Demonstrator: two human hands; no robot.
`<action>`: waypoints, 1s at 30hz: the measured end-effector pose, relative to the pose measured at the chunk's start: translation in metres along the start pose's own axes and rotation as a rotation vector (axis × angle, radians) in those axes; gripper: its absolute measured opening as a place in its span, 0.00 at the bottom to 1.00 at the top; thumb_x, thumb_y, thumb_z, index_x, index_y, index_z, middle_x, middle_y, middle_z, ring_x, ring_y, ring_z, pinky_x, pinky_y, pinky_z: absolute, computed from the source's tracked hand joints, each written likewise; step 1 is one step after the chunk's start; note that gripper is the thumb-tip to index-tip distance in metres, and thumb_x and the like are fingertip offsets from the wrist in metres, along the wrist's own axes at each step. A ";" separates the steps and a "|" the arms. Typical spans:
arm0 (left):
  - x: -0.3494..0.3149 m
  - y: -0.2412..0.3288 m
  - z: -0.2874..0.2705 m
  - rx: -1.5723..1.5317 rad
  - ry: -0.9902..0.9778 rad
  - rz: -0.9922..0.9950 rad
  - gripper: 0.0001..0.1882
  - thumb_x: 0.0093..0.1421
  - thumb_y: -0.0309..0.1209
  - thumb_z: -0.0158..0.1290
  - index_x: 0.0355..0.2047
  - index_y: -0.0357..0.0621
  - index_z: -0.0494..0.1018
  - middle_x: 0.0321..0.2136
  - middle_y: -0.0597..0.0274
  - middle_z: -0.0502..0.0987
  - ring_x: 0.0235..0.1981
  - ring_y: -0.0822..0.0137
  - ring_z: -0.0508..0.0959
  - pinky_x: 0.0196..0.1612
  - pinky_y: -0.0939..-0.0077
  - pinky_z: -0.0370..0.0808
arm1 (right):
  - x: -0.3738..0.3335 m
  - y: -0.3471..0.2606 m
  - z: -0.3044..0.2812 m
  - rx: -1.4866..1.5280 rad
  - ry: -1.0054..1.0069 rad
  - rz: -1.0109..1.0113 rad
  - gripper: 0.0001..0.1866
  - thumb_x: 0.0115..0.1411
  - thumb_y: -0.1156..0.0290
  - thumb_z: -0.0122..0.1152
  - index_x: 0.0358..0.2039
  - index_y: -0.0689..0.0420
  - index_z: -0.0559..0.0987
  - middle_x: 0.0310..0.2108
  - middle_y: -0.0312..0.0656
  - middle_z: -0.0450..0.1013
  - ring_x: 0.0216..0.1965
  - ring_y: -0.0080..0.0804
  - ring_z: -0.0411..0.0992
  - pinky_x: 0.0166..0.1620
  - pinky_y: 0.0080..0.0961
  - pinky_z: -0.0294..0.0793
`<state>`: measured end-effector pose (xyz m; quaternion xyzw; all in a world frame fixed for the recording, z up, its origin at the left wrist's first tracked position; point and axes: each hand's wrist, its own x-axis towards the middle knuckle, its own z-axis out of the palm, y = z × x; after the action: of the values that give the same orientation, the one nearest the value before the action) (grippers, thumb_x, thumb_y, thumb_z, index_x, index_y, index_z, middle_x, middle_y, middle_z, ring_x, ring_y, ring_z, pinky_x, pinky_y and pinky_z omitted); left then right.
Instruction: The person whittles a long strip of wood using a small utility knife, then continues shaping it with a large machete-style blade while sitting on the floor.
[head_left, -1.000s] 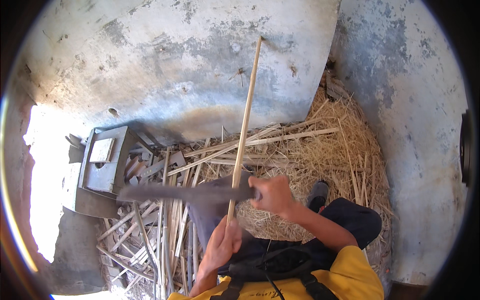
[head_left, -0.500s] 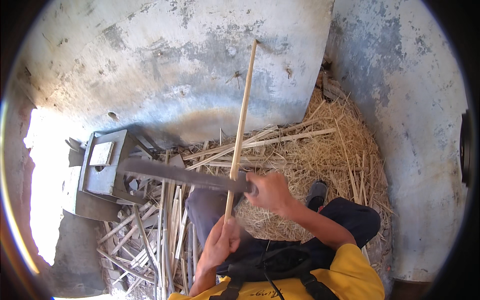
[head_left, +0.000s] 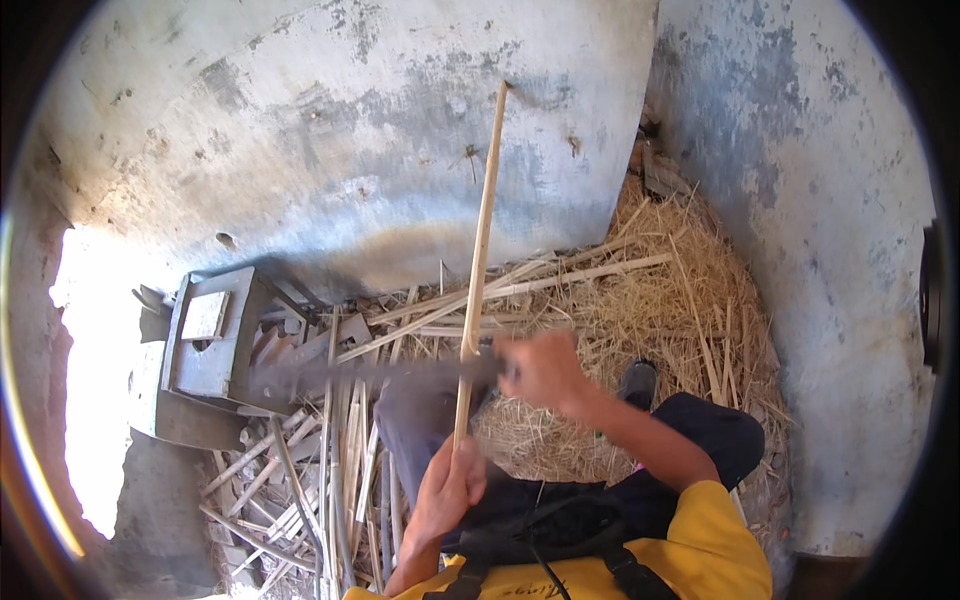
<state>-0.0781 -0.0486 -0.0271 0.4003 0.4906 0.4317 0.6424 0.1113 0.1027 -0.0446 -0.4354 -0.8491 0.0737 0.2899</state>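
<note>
My left hand (head_left: pixel 447 487) is closed around the lower end of a long pale strip, bamboo or wood (head_left: pixel 485 215). The strip slants up and away from me, its far tip against the wall. My right hand (head_left: pixel 548 370) grips the handle of a long dark machete (head_left: pixel 345 382), whose blade points left and is blurred by motion. The blade crosses the strip a little above my left hand. Just above that crossing, a small sliver appears to lift from the strip.
A worn wall (head_left: pixel 330 130) stands ahead, another wall (head_left: pixel 800 250) at right. Straw (head_left: pixel 640 290) and loose strips cover the floor. Long sticks (head_left: pixel 335 470) lie in a heap at left beside a wooden box (head_left: pixel 215 335). My shoe (head_left: pixel 637 383) rests on the straw.
The machete blade has swung slightly downward at its left end, with my right hand shifting a little right. A lifted sliver now shows on the strip. My left hand keeps its hold.
</note>
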 end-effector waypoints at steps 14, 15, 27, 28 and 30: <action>0.005 0.003 -0.001 -0.062 -0.009 -0.116 0.15 0.79 0.39 0.36 0.33 0.47 0.60 0.19 0.72 0.55 0.13 0.80 0.52 0.14 0.82 0.50 | 0.041 0.054 0.010 0.005 -0.072 0.194 0.16 0.48 0.61 0.73 0.38 0.50 0.86 0.17 0.39 0.77 0.20 0.36 0.79 0.27 0.35 0.77; 0.006 0.003 -0.001 -0.068 -0.016 -0.128 0.15 0.79 0.38 0.36 0.33 0.47 0.60 0.19 0.72 0.55 0.13 0.80 0.52 0.15 0.82 0.50 | 0.055 0.072 0.009 0.020 -0.068 0.247 0.16 0.50 0.59 0.71 0.39 0.50 0.86 0.18 0.40 0.78 0.22 0.39 0.79 0.28 0.39 0.78; 0.007 0.000 0.000 -0.055 -0.017 -0.068 0.16 0.78 0.38 0.36 0.32 0.47 0.60 0.19 0.72 0.55 0.13 0.80 0.52 0.15 0.81 0.51 | 0.086 0.104 0.001 0.016 -0.151 0.355 0.12 0.55 0.62 0.68 0.39 0.49 0.85 0.19 0.41 0.78 0.20 0.39 0.78 0.27 0.40 0.79; 0.008 0.002 -0.004 -0.062 -0.015 -0.092 0.16 0.78 0.38 0.36 0.32 0.47 0.60 0.19 0.72 0.55 0.13 0.80 0.52 0.15 0.81 0.51 | 0.095 0.114 0.001 -0.036 -0.072 0.260 0.12 0.56 0.61 0.68 0.40 0.49 0.85 0.19 0.41 0.78 0.18 0.37 0.77 0.25 0.38 0.79; 0.010 0.005 -0.013 -0.074 -0.015 -0.141 0.16 0.78 0.38 0.36 0.32 0.47 0.60 0.19 0.72 0.55 0.13 0.79 0.52 0.15 0.81 0.51 | 0.093 0.126 0.005 -0.020 -0.039 0.212 0.12 0.57 0.61 0.67 0.41 0.49 0.85 0.19 0.40 0.78 0.15 0.33 0.74 0.22 0.35 0.77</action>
<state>-0.0904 -0.0362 -0.0280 0.3439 0.4964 0.4001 0.6894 0.1543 0.2533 -0.0564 -0.5242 -0.8044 0.1039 0.2596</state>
